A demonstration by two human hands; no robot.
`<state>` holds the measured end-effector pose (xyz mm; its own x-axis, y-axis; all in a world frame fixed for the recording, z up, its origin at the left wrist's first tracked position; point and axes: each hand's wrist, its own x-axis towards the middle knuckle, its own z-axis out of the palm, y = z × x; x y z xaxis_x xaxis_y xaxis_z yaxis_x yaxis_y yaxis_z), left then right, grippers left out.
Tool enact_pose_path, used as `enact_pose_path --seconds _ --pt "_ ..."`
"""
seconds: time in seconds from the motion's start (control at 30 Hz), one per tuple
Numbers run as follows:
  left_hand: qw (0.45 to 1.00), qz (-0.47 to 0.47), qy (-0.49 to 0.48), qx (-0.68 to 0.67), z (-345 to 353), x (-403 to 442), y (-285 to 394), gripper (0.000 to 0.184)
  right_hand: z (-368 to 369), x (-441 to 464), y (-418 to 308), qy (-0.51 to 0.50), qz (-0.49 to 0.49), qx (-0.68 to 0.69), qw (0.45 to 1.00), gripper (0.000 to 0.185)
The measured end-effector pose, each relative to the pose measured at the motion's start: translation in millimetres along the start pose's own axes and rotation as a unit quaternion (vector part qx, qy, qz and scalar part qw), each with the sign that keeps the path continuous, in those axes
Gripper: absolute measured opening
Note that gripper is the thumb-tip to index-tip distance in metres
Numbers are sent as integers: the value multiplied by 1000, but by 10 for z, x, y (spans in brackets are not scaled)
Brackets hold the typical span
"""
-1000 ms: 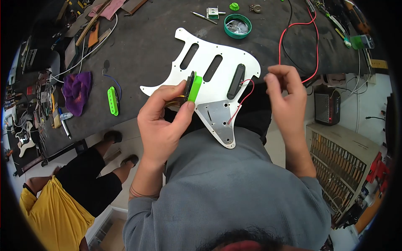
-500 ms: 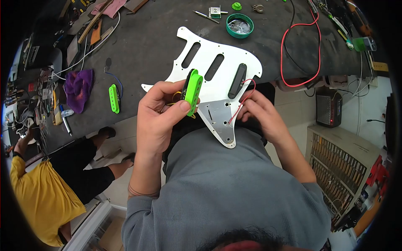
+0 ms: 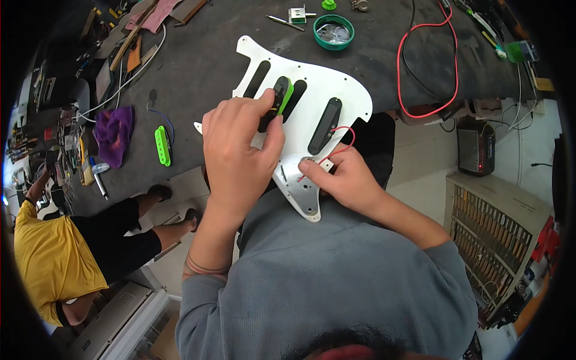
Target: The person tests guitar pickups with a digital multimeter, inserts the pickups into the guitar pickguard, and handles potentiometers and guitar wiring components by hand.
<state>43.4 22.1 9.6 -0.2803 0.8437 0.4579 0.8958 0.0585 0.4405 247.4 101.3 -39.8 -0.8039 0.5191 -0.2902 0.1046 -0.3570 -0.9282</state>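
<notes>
My left hand (image 3: pixel 240 138) pinches a guitar pickup (image 3: pixel 287 96) by its end, black underside towards me and green cover showing along the right side. It is over the back of a white pickguard (image 3: pixel 339 78), beside the middle slot; whether they touch I cannot tell. My right hand (image 3: pixel 351 180) grips the pickguard's lower edge, thumb pressed on the silvery shielding foil (image 3: pixel 294 183). Just above that hand, a black-backed pickup (image 3: pixel 324 127) sits in the pickguard's right slot, and a red wire (image 3: pixel 349 149) loops from it. My left fingertips are partly hidden.
On the dark bench lie another green pickup (image 3: pixel 162 146), a purple cloth (image 3: pixel 113 135), a green round dish (image 3: pixel 333 33), a switch (image 3: pixel 297 15) and a red cable (image 3: pixel 457 66). A person in a yellow shirt (image 3: pixel 54 258) is at the left. A drawer cabinet (image 3: pixel 501 216) stands at right.
My left hand has turned the pickup black side up and brought it over the pickguard. My right hand has moved left, its thumb now on the foil. The pickguard has tilted slightly.
</notes>
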Motion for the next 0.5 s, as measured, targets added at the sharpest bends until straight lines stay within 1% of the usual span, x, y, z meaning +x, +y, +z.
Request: enact_pose_path --seconds 0.07,0.1,0.2,0.23,0.33,0.43,0.5 --pt "1000 22 10 16 36 30 45 39 13 -39 -85 -13 5 -19 1000 21" --pt "999 29 11 22 39 24 60 40 44 -53 -56 -7 -3 5 1000 20" --pt "999 37 4 30 29 12 84 41 54 -50 -13 -18 -54 -43 997 21" --pt "999 36 0 33 27 10 92 41 65 -57 -5 -19 -61 -37 997 23" --pt "999 35 -7 23 24 17 106 42 43 -75 -111 -37 -54 -69 995 25" --pt "999 46 -4 -1 19 23 132 43 59 -88 -102 -44 -63 -66 995 29" --pt "999 47 -20 10 -8 32 141 45 40 -94 -121 -49 -55 -79 994 30"
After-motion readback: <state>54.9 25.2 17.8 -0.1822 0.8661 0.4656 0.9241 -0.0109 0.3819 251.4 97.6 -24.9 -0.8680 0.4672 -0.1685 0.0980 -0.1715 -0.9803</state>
